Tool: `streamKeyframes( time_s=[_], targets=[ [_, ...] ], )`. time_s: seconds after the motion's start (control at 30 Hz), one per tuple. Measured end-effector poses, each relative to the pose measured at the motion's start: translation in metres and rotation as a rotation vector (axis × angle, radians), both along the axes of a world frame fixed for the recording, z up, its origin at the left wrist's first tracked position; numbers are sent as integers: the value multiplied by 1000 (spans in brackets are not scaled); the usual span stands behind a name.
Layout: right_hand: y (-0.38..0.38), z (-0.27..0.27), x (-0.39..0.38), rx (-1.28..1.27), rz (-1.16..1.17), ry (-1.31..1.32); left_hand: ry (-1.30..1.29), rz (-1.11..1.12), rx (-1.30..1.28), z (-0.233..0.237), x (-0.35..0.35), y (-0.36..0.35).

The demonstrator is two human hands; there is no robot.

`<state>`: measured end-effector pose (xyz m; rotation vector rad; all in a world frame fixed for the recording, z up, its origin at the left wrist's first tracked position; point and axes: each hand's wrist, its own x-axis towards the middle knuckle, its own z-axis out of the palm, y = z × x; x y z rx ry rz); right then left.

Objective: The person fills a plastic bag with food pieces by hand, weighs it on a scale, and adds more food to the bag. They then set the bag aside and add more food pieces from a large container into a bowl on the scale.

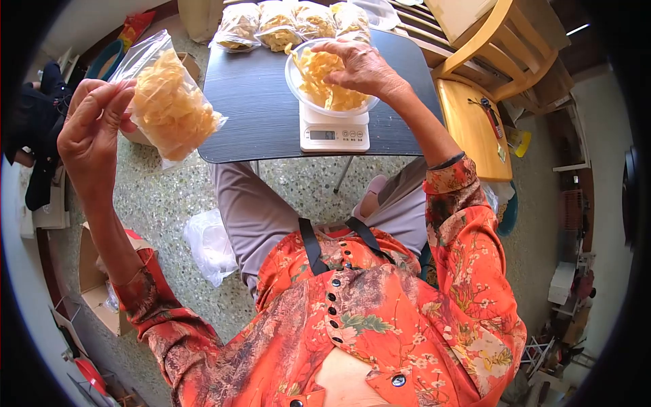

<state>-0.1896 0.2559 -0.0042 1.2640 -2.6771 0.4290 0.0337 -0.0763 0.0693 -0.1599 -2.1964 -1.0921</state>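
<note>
Pinched at its upper edge, a clear plastic bag point(175, 108) of pale yellow, crinkled chips hangs from my left hand point(95, 125), whose thumb and fingers are closed. The bag is held up left of the table. My right hand point(363, 68) reaches over a clear plastic bowl point(293, 83) of the same chips point(324, 81), its curved fingers at the pile and thumb held apart from them. I see no chip clearly gripped there. Beneath the bowl is a white digital kitchen scale point(335, 131); its display is lit, the digits hard to read.
Several filled bags point(278, 26) line the far edge of the dark table point(247, 102). On the right stands a wooden chair point(468, 115) with small tools on its seat. A white plastic bag point(210, 247) and a cardboard box point(102, 292) are on the speckled floor.
</note>
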Motion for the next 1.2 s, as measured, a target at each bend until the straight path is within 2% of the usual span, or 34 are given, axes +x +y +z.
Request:
streamKeyframes(
  time_s=[0.07,0.13,0.2,0.27,0.33,0.4,0.43,0.47,0.57,0.67,0.9,1.0,1.07,1.13,1.2],
  targets=[
    [10,6,0,91,-15,12,14,-47,10,-3,-7,3],
    [7,22,2,152,-70,-84,22,-34,-3,0,-8,7],
    [11,35,-1,110,-29,-100,32,-47,-15,8,-7,9],
    [16,43,-9,-73,71,-225,42,-63,-29,15,-9,13],
    [22,63,-4,-164,92,-121,54,-116,-47,22,-14,20],
    [22,89,7,-270,53,-232,62,-156,-89,34,-18,31],
    [19,104,20,-390,49,-381,71,-187,-127,43,-20,37],
    [18,115,30,-454,109,-395,58,-213,-112,51,-22,49],
    [24,143,73,-489,277,-149,84,-326,-206,70,-31,77],
    [30,159,99,-575,394,-206,83,-410,-231,85,-45,102],
    [55,163,99,-484,310,-132,191,-607,-441,93,-81,148],
    [73,157,89,-482,312,-52,228,-726,-407,89,-96,171],
    [86,150,85,-395,258,26,255,-776,-427,83,-109,180],
    [97,150,91,-390,197,-32,102,-757,-376,78,-118,188],
    [112,146,83,-205,23,-81,118,-805,-397,75,-124,202]
  ],
)
